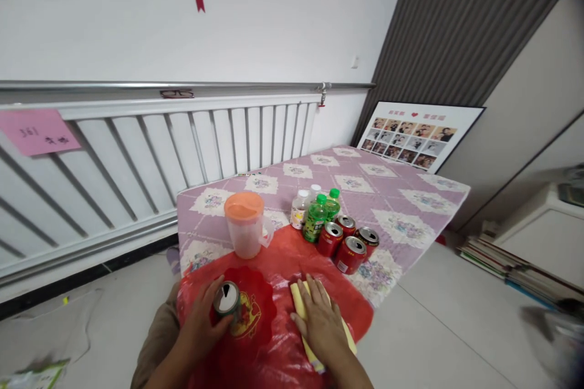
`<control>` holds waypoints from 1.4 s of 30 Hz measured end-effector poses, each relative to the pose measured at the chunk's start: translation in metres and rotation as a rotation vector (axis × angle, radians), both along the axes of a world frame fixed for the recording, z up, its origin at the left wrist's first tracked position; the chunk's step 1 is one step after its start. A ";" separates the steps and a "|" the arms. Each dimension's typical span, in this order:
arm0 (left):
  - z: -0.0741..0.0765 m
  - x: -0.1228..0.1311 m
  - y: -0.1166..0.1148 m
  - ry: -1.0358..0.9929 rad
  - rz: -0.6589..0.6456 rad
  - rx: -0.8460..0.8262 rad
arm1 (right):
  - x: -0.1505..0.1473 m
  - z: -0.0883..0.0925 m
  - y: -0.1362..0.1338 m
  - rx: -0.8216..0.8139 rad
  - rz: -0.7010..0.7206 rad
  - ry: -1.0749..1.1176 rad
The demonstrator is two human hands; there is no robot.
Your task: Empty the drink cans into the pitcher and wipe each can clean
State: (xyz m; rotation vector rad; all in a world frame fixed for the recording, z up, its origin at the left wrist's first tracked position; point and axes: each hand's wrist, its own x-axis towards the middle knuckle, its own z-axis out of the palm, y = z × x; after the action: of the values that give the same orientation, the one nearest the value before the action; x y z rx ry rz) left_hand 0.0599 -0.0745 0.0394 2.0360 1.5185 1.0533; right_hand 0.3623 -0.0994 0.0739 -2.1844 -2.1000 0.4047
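My left hand (204, 322) is closed round an opened drink can (227, 299) with a pale top and a dark greenish side. The can stands upright over a red scalloped tray (264, 301), which has a gold pattern in its middle. On the right, my right hand (319, 316) lies flat with its fingers stretched over a folded yellow cloth (298, 304). Tray and cloth both rest on a red plastic sheet (283, 261). Beyond my right hand, several opened red cans (350, 255) stand grouped together.
Behind the cans are green-capped bottles (314, 219) and white-capped bottles (298, 209). A clear jug with an orange lid (244, 209) stands left of them. The purple flowered tablecloth (387, 194) reaches back towards a photo board (415, 134). A white radiator (228, 140) runs along the wall.
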 end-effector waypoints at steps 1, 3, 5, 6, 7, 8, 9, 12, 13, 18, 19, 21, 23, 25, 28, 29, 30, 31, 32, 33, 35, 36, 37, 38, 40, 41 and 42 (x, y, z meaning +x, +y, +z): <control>0.000 0.001 0.000 -0.008 0.000 0.000 | 0.000 -0.002 0.000 0.014 0.000 -0.010; 0.001 0.003 0.000 -0.021 -0.002 0.012 | 0.000 -0.005 0.000 0.028 0.003 -0.025; 0.002 0.005 -0.001 -0.031 -0.003 0.031 | 0.000 -0.005 0.001 0.029 0.009 -0.034; 0.004 0.006 -0.001 -0.038 0.000 0.042 | -0.001 -0.004 0.001 0.028 0.010 -0.037; 0.005 0.007 -0.001 -0.048 0.002 0.050 | -0.001 -0.003 0.001 0.024 0.009 -0.038; 0.007 0.008 -0.002 -0.059 0.005 0.056 | -0.002 -0.001 0.001 0.017 0.008 -0.040; 0.008 0.009 -0.002 -0.072 0.010 0.061 | -0.003 0.000 0.001 0.012 0.005 -0.043; 0.012 0.012 -0.003 -0.103 0.023 0.073 | -0.004 0.002 0.001 0.012 -0.002 -0.060; 0.013 0.013 -0.003 -0.111 0.024 0.077 | -0.005 0.003 0.000 0.014 -0.002 -0.065; 0.011 0.014 -0.001 -0.137 0.019 0.080 | -0.005 0.003 0.000 0.022 0.001 -0.076; 0.010 0.013 -0.001 -0.141 0.021 0.072 | -0.005 0.002 0.000 0.027 0.002 -0.077; 0.008 0.013 -0.001 -0.151 0.030 0.053 | -0.005 0.000 0.001 0.036 0.001 -0.080; 0.006 0.013 -0.002 -0.156 0.047 0.035 | -0.004 -0.002 0.001 0.044 -0.001 -0.080; 0.004 0.015 -0.003 -0.152 0.069 0.025 | -0.003 -0.003 0.001 0.045 -0.005 -0.079; 0.000 0.018 -0.004 -0.137 0.120 0.020 | -0.001 -0.002 -0.001 0.052 -0.002 -0.066; -0.003 0.019 -0.004 -0.136 0.130 0.012 | 0.000 -0.001 -0.002 0.055 0.001 -0.060; -0.006 0.019 -0.004 -0.135 0.138 0.005 | 0.000 0.000 -0.002 0.052 -0.001 -0.055; -0.010 0.020 -0.004 -0.134 0.135 -0.001 | -0.001 0.002 -0.003 0.046 -0.005 -0.050; -0.014 0.019 -0.003 -0.141 0.144 0.002 | -0.001 0.003 -0.003 0.032 -0.018 -0.047; -0.018 0.018 -0.002 -0.143 0.145 0.010 | -0.001 0.005 -0.004 0.015 -0.023 -0.042; -0.025 0.014 0.000 -0.121 0.144 0.010 | -0.001 0.008 -0.004 -0.012 -0.038 -0.021; -0.028 0.011 0.001 -0.097 0.150 0.020 | 0.000 0.009 -0.003 -0.028 -0.038 -0.002; -0.030 0.008 0.002 -0.076 0.161 0.041 | 0.002 0.011 -0.002 -0.048 -0.034 0.023; -0.031 0.004 0.003 -0.054 0.160 0.059 | 0.006 0.012 -0.001 -0.074 -0.027 0.052; -0.030 -0.002 0.005 -0.017 0.135 0.079 | 0.016 0.016 0.005 -0.119 -0.009 0.129; -0.029 -0.005 0.006 0.001 0.127 0.079 | 0.022 0.018 0.010 -0.128 -0.008 0.178; -0.027 -0.008 0.006 0.015 0.129 0.086 | 0.028 0.020 0.016 -0.114 -0.001 0.240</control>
State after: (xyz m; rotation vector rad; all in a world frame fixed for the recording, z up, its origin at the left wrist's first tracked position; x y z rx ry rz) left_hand 0.0522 -0.0682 0.0120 2.0298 1.6576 1.1739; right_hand 0.3907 -0.0838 0.0937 -2.0737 -1.9918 0.7626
